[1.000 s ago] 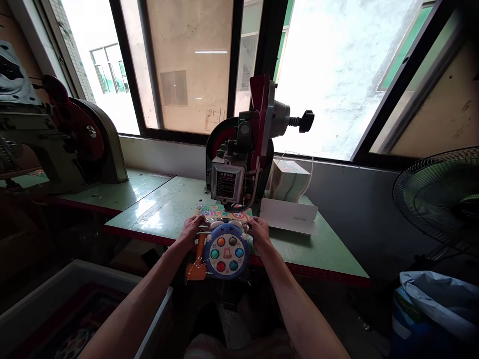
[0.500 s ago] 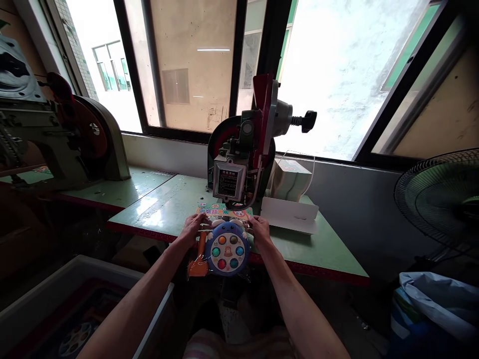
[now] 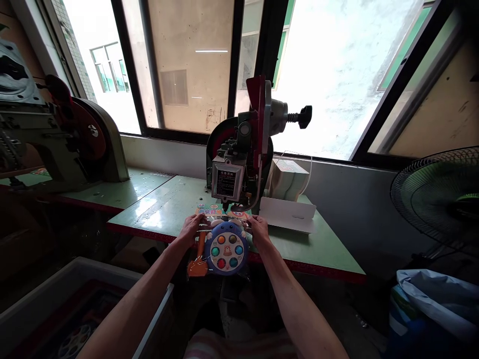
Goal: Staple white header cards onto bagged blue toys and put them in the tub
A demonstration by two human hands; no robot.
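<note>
A clear plastic bag with a round blue toy (image 3: 227, 269) and an orange toy hammer (image 3: 197, 268) inside hangs at the table's front edge. Colored buttons ring the toy's white face. Across the bag's top runs a printed header card (image 3: 210, 210), which reaches under the head of a stapling machine (image 3: 239, 144). My left hand (image 3: 191, 228) pinches the bag's upper left corner by the card. At the upper right corner, my right hand (image 3: 258, 229) grips the same bag, fingers closed on its edge.
Behind the machine stands a stack of cards (image 3: 288, 179), with an open white box (image 3: 287, 214) before it on the green table (image 3: 322, 249). A grey bin (image 3: 108, 267) with toys is at lower left. On the right are a fan (image 3: 441, 194) and a sack (image 3: 419, 309).
The header card sits slightly differently under the machine head, whose lower part appears a little lower against it. Both hands keep their hold; the whole view has shifted slightly.
</note>
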